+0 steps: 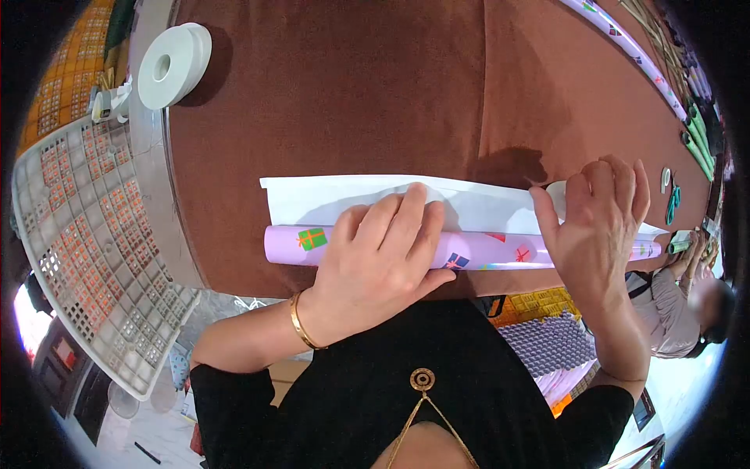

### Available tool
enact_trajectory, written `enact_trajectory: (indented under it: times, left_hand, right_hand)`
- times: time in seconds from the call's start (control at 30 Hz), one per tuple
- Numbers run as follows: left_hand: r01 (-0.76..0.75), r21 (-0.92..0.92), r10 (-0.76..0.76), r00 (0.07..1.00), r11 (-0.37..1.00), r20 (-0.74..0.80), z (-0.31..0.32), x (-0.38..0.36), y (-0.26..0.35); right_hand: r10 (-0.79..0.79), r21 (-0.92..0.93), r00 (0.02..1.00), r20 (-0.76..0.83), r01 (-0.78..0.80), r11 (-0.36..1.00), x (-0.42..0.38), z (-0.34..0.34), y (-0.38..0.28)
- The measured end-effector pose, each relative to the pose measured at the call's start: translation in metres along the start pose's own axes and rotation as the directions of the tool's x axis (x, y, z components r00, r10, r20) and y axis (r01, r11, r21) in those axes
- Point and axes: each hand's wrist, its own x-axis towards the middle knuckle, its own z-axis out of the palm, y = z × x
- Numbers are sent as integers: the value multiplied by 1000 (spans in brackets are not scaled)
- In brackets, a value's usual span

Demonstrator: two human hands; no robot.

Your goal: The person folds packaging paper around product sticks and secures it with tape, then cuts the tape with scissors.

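A roll of lilac wrapping paper point(500, 252) printed with coloured gift boxes lies along the table's near edge. Its white inner side point(312, 202) shows as a loose flap beyond the roll. My left hand point(383, 246) rests flat over the roll, fingers stretched onto the white flap and thumb along the near side. Over the right part of the roll is my right hand point(598, 223), its thumb apart from bent fingers. Between thumb and fingers shows a pale, round-edged object point(556, 195), mostly hidden by the hand.
A large white spool point(168, 66) stands at the table's left corner, above a white plastic crate point(94, 250). Teal-handled scissors point(673, 205), a small tape ring point(665, 180) and green rolls point(698, 144) lie at right. Another person point(672, 313) works at the far right.
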Motion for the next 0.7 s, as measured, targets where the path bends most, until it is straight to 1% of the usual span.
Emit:
enact_trajectory:
  times: [0.13, 0.33, 0.4, 0.43, 0.5, 0.6, 0.7]
  left_hand:
    - [-5, 5, 6, 1000, 1000, -9, 2, -1, 0]
    - [-8, 17, 8, 1000, 1000, 14, -1, 1, 1]
    - [-55, 94, 58, 998, 994, -32, -4, 4, -1]
    - [-54, 95, 57, 998, 994, -32, -2, 2, -1]
    - [-39, 102, 39, 999, 994, 1, 4, -2, 0]
    - [-51, 104, 51, 999, 993, 4, 2, -5, -1]
    - [-54, 98, 59, 997, 994, -51, -8, -9, -4]
  right_hand:
    - [16, 1, 1000, 16, -16, 1000, 0, 1, -1]
    - [12, 15, 1000, -17, -11, 1000, 0, 2, -3]
    - [13, 18, 1000, -7, -13, 1000, 1, 0, -3]
    - [13, 19, 1000, -9, -13, 1000, 1, 0, -3]
    - [17, 21, 1000, -13, -17, 1000, -1, 2, -3]
    - [22, 27, 999, -34, -21, 999, -3, 0, -3]
    - [18, 58, 999, -32, -16, 998, -5, -3, -4]
